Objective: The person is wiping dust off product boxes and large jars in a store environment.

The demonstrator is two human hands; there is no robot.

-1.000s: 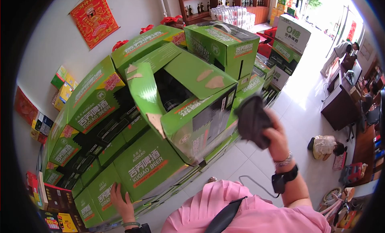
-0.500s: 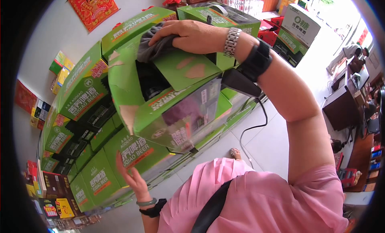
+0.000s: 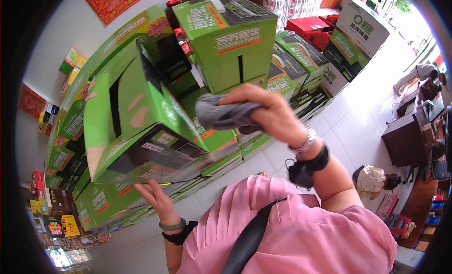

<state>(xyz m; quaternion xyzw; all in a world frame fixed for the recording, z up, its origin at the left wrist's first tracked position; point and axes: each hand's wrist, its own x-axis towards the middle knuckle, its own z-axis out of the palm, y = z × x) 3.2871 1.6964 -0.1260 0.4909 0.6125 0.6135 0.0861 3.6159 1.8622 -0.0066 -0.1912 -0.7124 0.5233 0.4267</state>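
A grey cloth (image 3: 225,113) is bunched in my right hand (image 3: 273,111), whose fingers are closed round it. That hand is slightly blurred and hangs in the air to the right of an opened green beer carton (image 3: 136,118). The carton sits tilted on other cartons, with a torn top flap and a dark gap along it. Below the carton's lower front edge is my left hand (image 3: 157,201), fingers stretched out and fingertips at that edge. Part of those fingers is hidden by the carton, so how firmly they touch it cannot be seen.
A tall green carton (image 3: 228,48) stands behind the cloth. More beer cartons (image 3: 301,57) are stacked to its right, near a white and green carton stack (image 3: 355,36). Tiled floor (image 3: 343,118) runs along the right. A person (image 3: 374,179) is near the desk (image 3: 405,128).
My right hand has lifted off the opened carton and moved right and down with the cloth. The carton appears further left and turned; my left hand is now at its lower edge.
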